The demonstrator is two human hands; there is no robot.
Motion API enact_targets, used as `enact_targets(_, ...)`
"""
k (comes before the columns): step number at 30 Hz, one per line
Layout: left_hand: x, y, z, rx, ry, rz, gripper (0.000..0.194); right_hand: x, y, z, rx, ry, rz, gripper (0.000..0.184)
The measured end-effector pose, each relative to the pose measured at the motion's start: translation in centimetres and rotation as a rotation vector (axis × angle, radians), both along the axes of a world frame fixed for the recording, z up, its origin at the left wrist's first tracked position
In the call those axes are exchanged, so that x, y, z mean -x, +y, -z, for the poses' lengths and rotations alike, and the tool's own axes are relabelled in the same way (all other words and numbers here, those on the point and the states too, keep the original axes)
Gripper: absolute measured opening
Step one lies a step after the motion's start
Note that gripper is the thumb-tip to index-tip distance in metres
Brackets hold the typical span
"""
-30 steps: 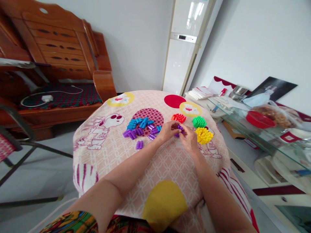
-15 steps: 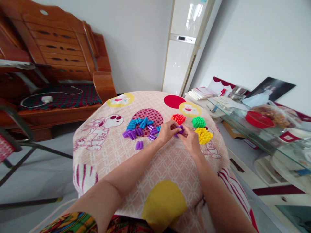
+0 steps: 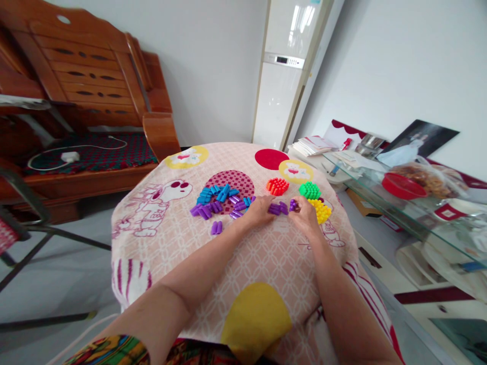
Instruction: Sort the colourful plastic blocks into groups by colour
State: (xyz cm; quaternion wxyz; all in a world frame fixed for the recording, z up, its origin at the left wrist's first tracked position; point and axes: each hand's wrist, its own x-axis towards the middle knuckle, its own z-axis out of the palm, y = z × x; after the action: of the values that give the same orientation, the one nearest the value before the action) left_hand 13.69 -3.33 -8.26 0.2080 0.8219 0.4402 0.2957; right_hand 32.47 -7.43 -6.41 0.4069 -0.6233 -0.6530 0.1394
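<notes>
Pinching a purple piece (image 3: 292, 205), right hand (image 3: 306, 215) sits at three o'clock of purple blocks (image 3: 274, 209); left hand (image 3: 259, 212), at nine, grip unclear.

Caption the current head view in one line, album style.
Two hands, left and right, among purple pieces beside red, green and yellow clusters on a patterned tablecloth.

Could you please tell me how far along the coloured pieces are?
The red cluster, green cluster and yellow cluster look done, each tightly packed. The right hand holds a purple piece; the left hand is at a purple group. Blue pieces and loose purple pieces, left of both hands, probably remain.
</notes>
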Motion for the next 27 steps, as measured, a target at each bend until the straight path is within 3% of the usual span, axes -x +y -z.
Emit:
enact_targets(5,-0.9,-0.2,0.3,-0.045,0.086,-0.004,0.038,0.1,0.2,0.8,0.061,-0.037,-0.046,0.040)
enact_targets(10,-1.4,-0.2,-0.4,-0.063,-0.024,-0.011,0.027,0.1,0.4,1.7,0.052,0.015,-0.058,0.043)
enact_targets(17,-2.5,0.6,0.9,0.100,-0.218,0.022,0.048,0.0,0.7,1.9,0.087,0.034,-0.041,0.043)
enact_targets(27,-2.9,0.9,1.2,0.142,-0.211,0.089,0.050,-0.1,0.3,0.8,0.220,-0.066,0.002,0.031)
